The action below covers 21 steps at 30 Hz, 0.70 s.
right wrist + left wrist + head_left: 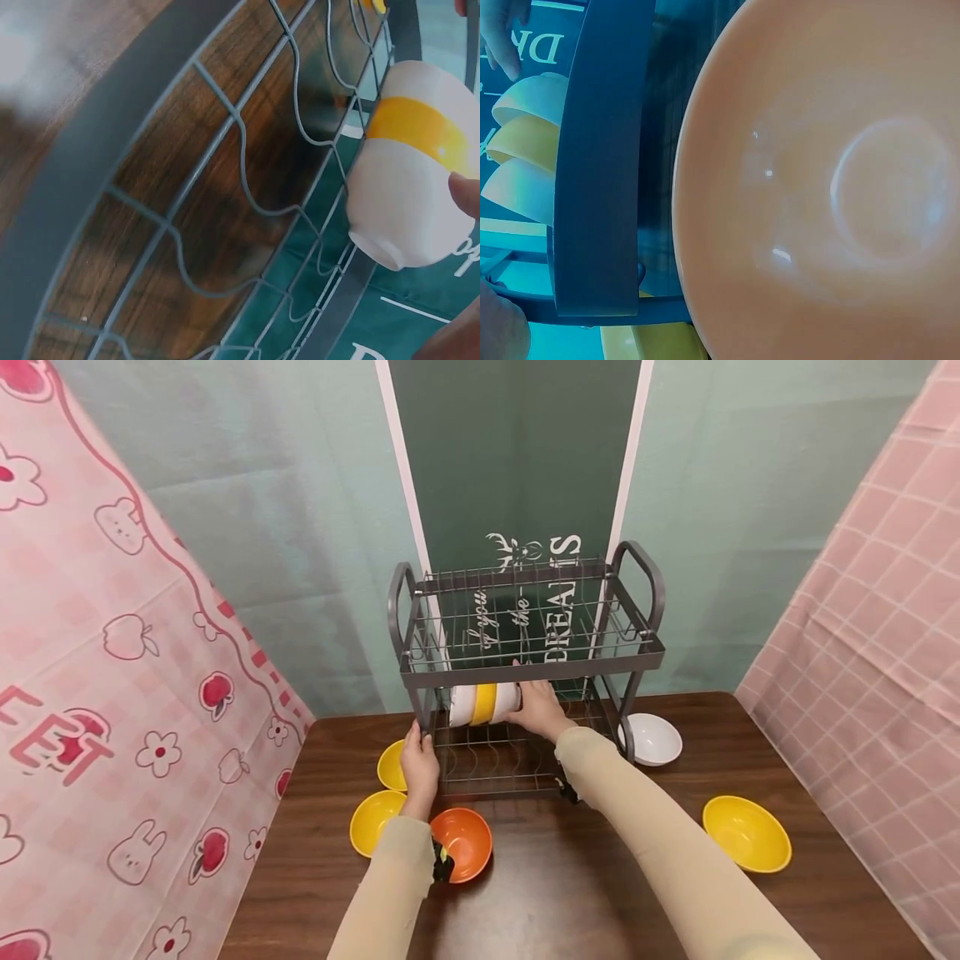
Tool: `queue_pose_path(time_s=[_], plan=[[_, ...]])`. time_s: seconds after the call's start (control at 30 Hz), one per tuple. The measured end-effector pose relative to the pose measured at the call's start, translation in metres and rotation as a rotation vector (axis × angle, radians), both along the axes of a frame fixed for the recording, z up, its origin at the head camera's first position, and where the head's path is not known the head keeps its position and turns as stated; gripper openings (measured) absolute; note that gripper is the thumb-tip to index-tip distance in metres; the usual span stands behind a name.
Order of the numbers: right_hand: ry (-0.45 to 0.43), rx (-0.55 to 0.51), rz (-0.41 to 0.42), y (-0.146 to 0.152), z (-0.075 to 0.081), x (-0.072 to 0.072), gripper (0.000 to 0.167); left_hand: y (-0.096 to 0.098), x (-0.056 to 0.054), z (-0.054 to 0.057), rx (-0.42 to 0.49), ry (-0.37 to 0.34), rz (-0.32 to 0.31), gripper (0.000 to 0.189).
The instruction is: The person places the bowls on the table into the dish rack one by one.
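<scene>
A grey two-tier dish rack (532,672) stands on the table. My left hand (420,768) grips its front left post, and only part of that hand (502,326) shows in the left wrist view. Under the top shelf, my right hand (543,710) holds the base end of a sideways stack of nested bowls (486,703), white, yellow and white. In the right wrist view the thumb (466,196) lies against the end white bowl (397,202), close over the lower shelf's wires (244,161). The stack's open end faces left.
An orange bowl (468,843) sits by my left wrist, with two yellow bowls (371,827) farther left. Right of the rack are a white bowl (655,739) and a yellow bowl (750,835). Fabric hangings (150,610) surround the wooden table (547,893).
</scene>
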State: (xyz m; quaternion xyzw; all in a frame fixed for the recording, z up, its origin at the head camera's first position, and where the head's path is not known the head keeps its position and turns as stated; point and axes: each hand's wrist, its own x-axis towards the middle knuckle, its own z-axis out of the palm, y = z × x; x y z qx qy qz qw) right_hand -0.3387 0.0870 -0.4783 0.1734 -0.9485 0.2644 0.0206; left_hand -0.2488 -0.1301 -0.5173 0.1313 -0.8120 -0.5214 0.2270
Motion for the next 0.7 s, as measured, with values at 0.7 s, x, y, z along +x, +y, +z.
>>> queue_pose_path(time_s=[0.7], plan=[[0.041, 0.086, 0.101, 0.058, 0.017, 0.061, 0.099, -0.005, 0.002, 0.001, 0.004, -0.024, -0.060, 0.043]])
